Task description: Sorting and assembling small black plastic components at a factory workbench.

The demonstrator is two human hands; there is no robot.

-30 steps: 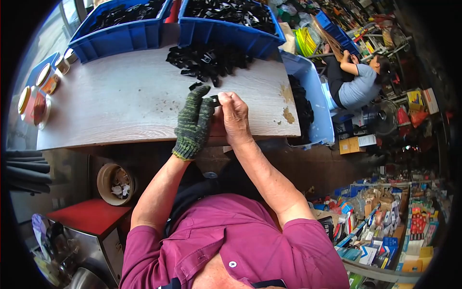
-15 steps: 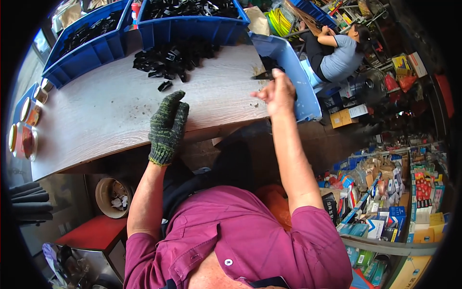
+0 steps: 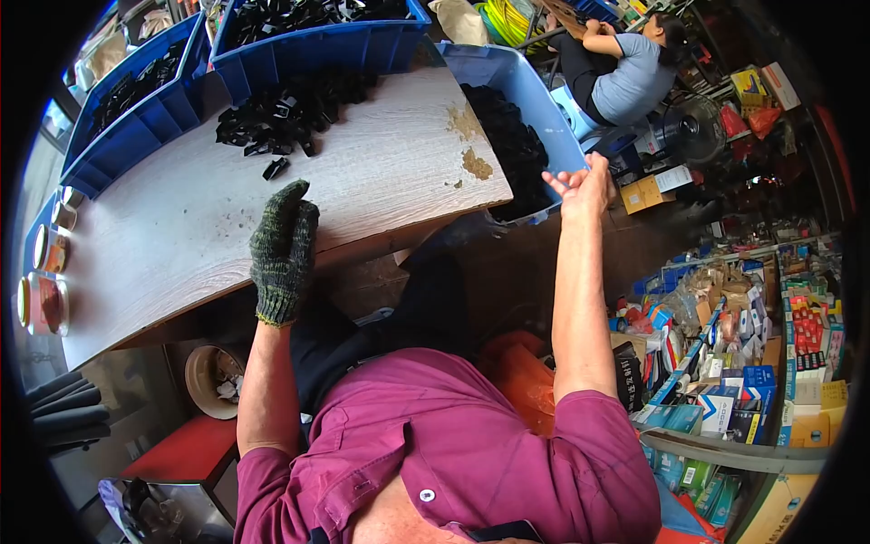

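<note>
We have swung our bare right hand (image 3: 584, 190), fingers spread, to the light-blue plastic bin (image 3: 536, 98) holding black pieces (image 3: 503, 136), likely completing one drop; left of it, our green-knit-gloved left hand's (image 3: 284, 258) grip is unclear.

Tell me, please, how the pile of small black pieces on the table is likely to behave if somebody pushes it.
The black pile would probably scatter, not move as one, since it looks loosely jumbled. Its glossy highlights suggest fairly easy sliding; its angular shapes suggest little rolling.
</note>
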